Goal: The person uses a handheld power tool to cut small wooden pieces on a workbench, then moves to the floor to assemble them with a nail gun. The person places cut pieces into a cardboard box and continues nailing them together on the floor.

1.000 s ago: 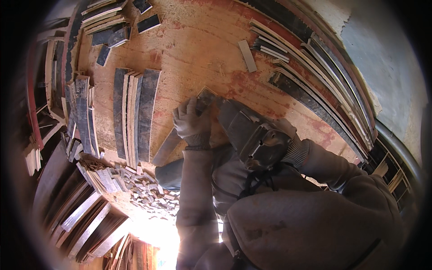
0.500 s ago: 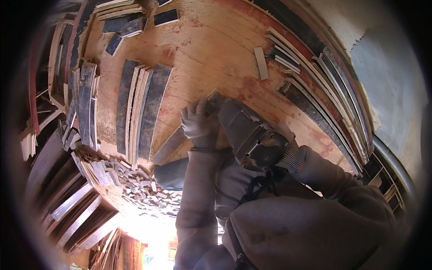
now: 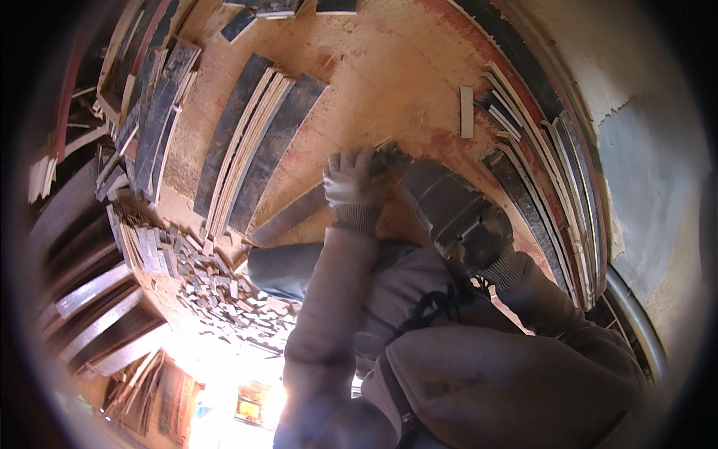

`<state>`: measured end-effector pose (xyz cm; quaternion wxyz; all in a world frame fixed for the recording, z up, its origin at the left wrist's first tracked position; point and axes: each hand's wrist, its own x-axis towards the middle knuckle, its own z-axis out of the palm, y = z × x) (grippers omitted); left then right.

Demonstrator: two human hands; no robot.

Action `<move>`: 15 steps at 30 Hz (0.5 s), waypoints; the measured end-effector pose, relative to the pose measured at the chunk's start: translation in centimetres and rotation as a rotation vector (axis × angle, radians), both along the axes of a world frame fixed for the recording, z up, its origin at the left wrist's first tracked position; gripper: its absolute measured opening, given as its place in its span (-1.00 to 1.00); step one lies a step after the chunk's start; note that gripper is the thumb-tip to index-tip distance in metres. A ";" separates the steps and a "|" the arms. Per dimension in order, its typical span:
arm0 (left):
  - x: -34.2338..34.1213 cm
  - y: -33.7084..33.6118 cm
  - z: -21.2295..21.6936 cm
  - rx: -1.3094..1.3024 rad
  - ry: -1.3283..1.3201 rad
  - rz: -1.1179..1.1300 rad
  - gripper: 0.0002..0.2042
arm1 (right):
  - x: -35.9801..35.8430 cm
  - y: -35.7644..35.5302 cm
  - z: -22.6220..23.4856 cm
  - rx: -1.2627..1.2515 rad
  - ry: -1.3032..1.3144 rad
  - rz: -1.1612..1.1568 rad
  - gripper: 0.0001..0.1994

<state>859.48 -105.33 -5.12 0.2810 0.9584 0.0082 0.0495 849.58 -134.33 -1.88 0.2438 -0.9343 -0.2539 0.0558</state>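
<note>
My left hand (image 3: 350,178), in a pale work glove, has its fingers curled over a dark-faced plywood strip (image 3: 293,215) that slants up beneath it. Just right of those fingers is the dark nose of a bulky black power tool (image 3: 458,213); its exact kind cannot be made out. The tool lies slanted, its nose over the strip's far end and its rear toward me. At the rear end, my right hand (image 3: 502,262) is closed around it, with the fingers mostly hidden and a ribbed cuff showing.
Long dark-faced plywood strips (image 3: 277,150) lie in a bundle at the left. More long strips (image 3: 565,194) are stacked along the right wall. A short pale piece (image 3: 467,112) lies on the dusty wooden surface (image 3: 396,67). Many small offcuts (image 3: 232,295) are heaped at lower left.
The view has turned and shifted, so the surroundings sit differently in the picture. Both hands and the power tool appear slightly farther right; the left hand stays beside the tool's nose.
</note>
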 end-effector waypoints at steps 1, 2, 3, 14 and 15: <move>-0.2 0.1 -0.1 0.005 -0.003 0.004 -0.58 | -0.5 -0.3 -0.1 0.026 -0.007 0.007 -0.51; -0.3 0.3 -0.2 0.010 -0.005 0.009 -0.60 | -1.0 -0.4 -0.1 0.053 -0.014 0.014 -0.51; -0.6 0.4 -0.3 -0.016 0.003 0.011 -0.57 | -1.4 -0.6 0.1 0.053 -0.014 0.025 -0.51; -2.6 2.5 -1.8 -0.161 -0.002 0.041 -0.52 | 0.5 4.9 4.7 0.143 0.276 0.108 -0.49; -2.7 2.7 -2.0 -0.174 -0.012 0.047 -0.52 | 1.1 5.9 5.0 0.165 0.248 0.105 -0.48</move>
